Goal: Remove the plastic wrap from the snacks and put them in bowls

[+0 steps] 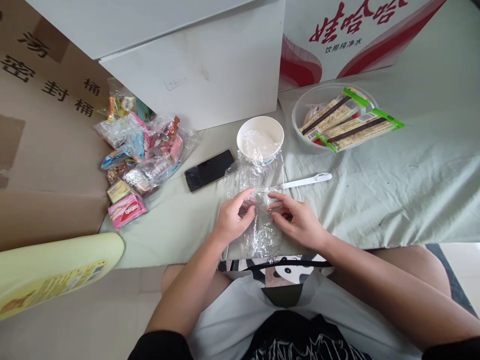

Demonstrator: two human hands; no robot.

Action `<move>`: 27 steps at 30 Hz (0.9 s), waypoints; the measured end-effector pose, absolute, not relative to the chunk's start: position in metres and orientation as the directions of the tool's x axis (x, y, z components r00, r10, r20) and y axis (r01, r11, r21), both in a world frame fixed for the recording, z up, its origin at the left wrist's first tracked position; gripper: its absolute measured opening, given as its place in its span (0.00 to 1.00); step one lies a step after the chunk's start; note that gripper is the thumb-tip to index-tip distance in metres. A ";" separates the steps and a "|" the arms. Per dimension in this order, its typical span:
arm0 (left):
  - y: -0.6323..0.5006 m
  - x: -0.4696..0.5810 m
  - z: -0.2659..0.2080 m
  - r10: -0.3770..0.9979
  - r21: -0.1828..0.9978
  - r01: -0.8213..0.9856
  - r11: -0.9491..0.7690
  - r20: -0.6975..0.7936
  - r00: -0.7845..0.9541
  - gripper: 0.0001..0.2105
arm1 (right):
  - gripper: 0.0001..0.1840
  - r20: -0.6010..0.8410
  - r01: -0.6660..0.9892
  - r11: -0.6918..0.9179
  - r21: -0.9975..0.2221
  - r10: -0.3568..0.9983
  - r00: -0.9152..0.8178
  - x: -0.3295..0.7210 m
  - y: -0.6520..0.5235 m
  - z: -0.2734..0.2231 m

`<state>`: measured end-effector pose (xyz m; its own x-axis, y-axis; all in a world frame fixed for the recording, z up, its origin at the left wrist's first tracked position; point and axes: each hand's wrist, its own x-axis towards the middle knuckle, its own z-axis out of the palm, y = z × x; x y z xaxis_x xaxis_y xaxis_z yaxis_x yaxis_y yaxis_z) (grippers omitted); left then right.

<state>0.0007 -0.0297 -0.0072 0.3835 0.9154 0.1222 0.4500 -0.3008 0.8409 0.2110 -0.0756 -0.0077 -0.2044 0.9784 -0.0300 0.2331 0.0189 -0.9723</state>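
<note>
A clear plastic bag lies crumpled in front of me, its upper part reaching the white paper bowl. On its left side rests my left hand, thumb and forefinger apart and curved. My right hand is at the opposite side, fingers loosely bent and thumb apart from them. Both hands seem to touch the film, but I see no firm grip. Just beyond the fingers, a slim white utensil lies slantwise, its left end over or under the plastic. More crinkled clear film sits inside the bowl.
A black phone lies left of the bowl. Wrapped snacks are heaped farther left beside a brown carton. A clear tub at right holds long green-ended packets. White boxes stand behind; a yellow container is lower left.
</note>
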 end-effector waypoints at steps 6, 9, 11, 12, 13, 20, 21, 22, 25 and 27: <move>-0.028 0.002 -0.005 0.881 0.767 0.498 -0.404 0.180 0.437 0.10 | 0.13 -0.013 0.279 0.042 -0.959 0.981 -0.192 0.209 -0.075 -0.003; -0.027 0.003 -0.004 0.867 0.746 0.500 -0.439 0.207 0.453 0.07 | 0.11 -0.007 0.305 0.051 -0.951 0.983 -0.186 0.209 -0.075 -0.002; -0.027 0.002 -0.004 0.865 0.741 0.505 -0.443 0.205 0.458 0.06 | 0.13 -0.007 0.305 0.050 -0.951 0.983 -0.184 0.209 -0.075 -0.002; -0.027 0.002 -0.003 0.866 0.742 0.504 -0.443 0.206 0.456 0.06 | 0.14 -0.006 0.299 0.050 -0.953 0.983 -0.184 0.209 -0.075 -0.003; -0.027 0.001 -0.003 0.866 0.744 0.499 -0.445 0.213 0.453 0.06 | 0.16 -0.005 0.293 0.049 -0.955 0.983 -0.183 0.209 -0.075 -0.003; -0.024 -0.005 0.000 0.863 0.720 0.497 -0.484 0.297 0.409 0.05 | 0.10 0.010 0.351 0.061 -0.934 0.989 -0.145 0.209 -0.075 -0.005; -0.023 -0.005 0.000 0.857 0.709 0.500 -0.497 0.311 0.411 0.04 | 0.09 0.047 0.379 0.096 -0.920 0.990 -0.136 0.208 -0.076 -0.005; -0.022 -0.005 -0.001 0.851 0.699 0.501 -0.510 0.326 0.412 0.04 | 0.08 0.102 0.415 0.139 -0.899 0.989 -0.111 0.208 -0.076 -0.006; -0.022 -0.006 -0.004 0.828 0.661 0.505 -0.555 0.378 0.415 0.04 | 0.06 0.348 0.546 0.278 -0.791 0.937 0.027 0.206 -0.078 -0.010; -0.024 -0.007 -0.006 0.816 0.599 0.555 -0.578 0.418 0.398 0.05 | 0.06 0.494 0.618 0.356 -0.701 0.867 0.060 0.206 -0.078 -0.011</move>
<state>-0.0068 -0.0244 -0.0064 0.3984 0.8163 0.4182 0.5549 -0.5776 0.5987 0.2062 -0.0785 -0.0114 0.0599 0.8674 0.4940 0.6179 0.3565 -0.7008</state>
